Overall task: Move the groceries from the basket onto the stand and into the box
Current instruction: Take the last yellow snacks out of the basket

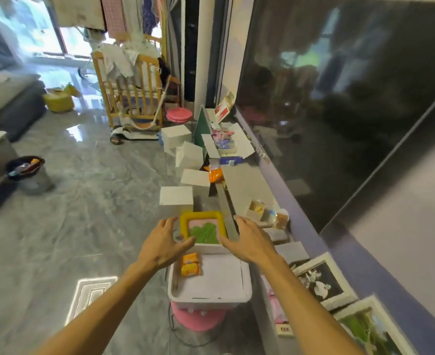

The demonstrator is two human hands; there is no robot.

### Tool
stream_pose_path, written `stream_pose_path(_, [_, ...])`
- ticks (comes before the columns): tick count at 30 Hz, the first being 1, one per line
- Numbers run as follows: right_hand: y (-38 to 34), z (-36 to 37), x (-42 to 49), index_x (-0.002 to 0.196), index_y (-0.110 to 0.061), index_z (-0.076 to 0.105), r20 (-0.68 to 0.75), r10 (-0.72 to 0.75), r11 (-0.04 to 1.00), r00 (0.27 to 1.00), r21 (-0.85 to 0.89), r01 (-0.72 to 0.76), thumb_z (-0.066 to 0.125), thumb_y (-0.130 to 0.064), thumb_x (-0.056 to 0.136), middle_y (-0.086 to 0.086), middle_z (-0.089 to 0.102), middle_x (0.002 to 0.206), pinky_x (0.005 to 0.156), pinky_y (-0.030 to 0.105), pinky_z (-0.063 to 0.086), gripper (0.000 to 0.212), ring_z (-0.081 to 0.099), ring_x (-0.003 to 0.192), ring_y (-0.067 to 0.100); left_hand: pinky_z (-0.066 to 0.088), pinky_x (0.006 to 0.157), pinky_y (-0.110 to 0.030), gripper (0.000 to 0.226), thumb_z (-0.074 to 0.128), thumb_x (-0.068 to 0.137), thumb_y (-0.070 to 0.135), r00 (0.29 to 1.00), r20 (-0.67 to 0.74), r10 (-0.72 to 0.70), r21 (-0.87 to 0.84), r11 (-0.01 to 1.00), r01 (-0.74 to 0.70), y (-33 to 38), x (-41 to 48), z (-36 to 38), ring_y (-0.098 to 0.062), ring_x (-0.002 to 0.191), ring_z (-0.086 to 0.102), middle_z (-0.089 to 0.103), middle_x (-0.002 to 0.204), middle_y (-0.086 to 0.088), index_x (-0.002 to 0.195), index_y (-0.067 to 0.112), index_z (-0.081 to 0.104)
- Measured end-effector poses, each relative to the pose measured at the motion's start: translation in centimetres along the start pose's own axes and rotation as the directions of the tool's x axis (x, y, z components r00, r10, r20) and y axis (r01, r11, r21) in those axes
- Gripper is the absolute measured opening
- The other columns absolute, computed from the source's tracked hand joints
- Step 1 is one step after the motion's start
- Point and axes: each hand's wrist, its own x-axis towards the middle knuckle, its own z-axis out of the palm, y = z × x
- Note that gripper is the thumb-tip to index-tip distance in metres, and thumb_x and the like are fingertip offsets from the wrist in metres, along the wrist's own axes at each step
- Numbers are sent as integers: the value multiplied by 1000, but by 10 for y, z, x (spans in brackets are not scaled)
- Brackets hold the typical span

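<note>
You have open floor [83, 201] to your left. Ahead, a white box [176, 201] and a grey cardboard flap [226, 211] flank the yellow-rimmed basket [201, 215]; framed pictures [324, 280] crowd your right.

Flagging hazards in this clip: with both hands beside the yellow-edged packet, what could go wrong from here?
The left hand and right hand are open beside the packet, so a loose grab might drop it. The white tub overhangs its pink stool; a forearm bump could tip it and the orange packets.
</note>
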Motion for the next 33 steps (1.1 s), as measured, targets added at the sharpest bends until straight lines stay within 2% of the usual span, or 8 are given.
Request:
stream_pose_path(6, [45, 70, 122, 160, -20, 38, 243, -156, 971, 957, -140, 193, 53, -74, 92, 6, 43, 165, 110, 45, 47, 88, 48, 145, 31, 48, 104, -40, 99, 69, 79, 76, 930, -14, -366, -145, 921, 360, -27, 33, 103, -28, 133, 55, 52, 150, -9, 153, 15, 45])
stream_pose_path(11, [74, 160, 197, 137, -25, 55, 422, -250, 928, 872, -151, 339, 58, -70, 91, 3, 61, 140, 88, 40, 48, 65, 60, 126, 30, 45, 64, -11, 35, 85, 82, 38, 874, -61, -482, -317, 840, 441, -45, 61, 190, 8, 86, 64, 55, 83, 20, 97, 42, 54])
stream_pose_path(15, [103, 258, 256, 135, -34, 57, 523, -318, 889, 791, -125, 440, 54, -76, 81, -1, 66, 138, 92, 44, 56, 68, 63, 121, 27, 54, 84, -22, 67, 71, 74, 81, 853, 5, -522, -326, 806, 494, -120, 104, 294, -1, 105, 64, 61, 117, 19, 125, 41, 54])
stream_pose_path(19, [128, 362, 311, 123, -27, 62, 517, -357, 864, 778, -135, 486, 58, -62, 90, 0, 67, 131, 90, 43, 56, 48, 65, 116, 27, 45, 110, -32, 96, 77, 75, 66, 909, 45, -415, -59, 907, 417, -189, 141, 371, -18, 141, 45, 39, 159, 5, 154, 26, 40])
stream_pose_path(22, [146, 432, 342, 133, -27, 61, 501, -392, 833, 771, -161, 529, 60, -54, 92, 2, 64, 137, 100, 45, 53, 49, 61, 125, 28, 48, 109, -40, 101, 81, 76, 55, 916, 105, -387, 49, 922, 384, -233, 164, 411, -27, 143, 43, 33, 163, -4, 158, 22, 32])
stream_pose_path(26, [162, 475, 348, 143, -13, 63, 345, -504, 800, 792, -159, 578, 80, -28, 89, 9, 64, 142, 98, 47, 57, 59, 63, 118, 35, 55, 92, -49, 79, 73, 88, 23, 931, 108, -349, 105, 935, 339, -266, 176, 447, -35, 117, 63, 40, 154, -10, 156, 15, 34])
stream_pose_path(29, [174, 490, 345, 138, -11, 67, 220, -563, 787, 797, -151, 598, 85, -26, 86, 8, 69, 129, 89, 45, 60, 57, 65, 109, 33, 53, 72, -51, 37, 57, 94, 4, 947, 46, -317, 167, 937, 305, -272, 172, 455, -36, 89, 68, 49, 129, -11, 130, 11, 51])
stream_pose_path(33, [175, 490, 343, 133, -14, 68, 305, -502, 782, 809, -240, 575, 82, -37, 87, 10, 64, 117, 79, 45, 55, 54, 61, 108, 34, 43, 65, -48, 24, 58, 93, 8, 942, 145, -304, 205, 940, 272, -270, 164, 455, -39, 88, 65, 49, 124, -13, 116, 11, 55])
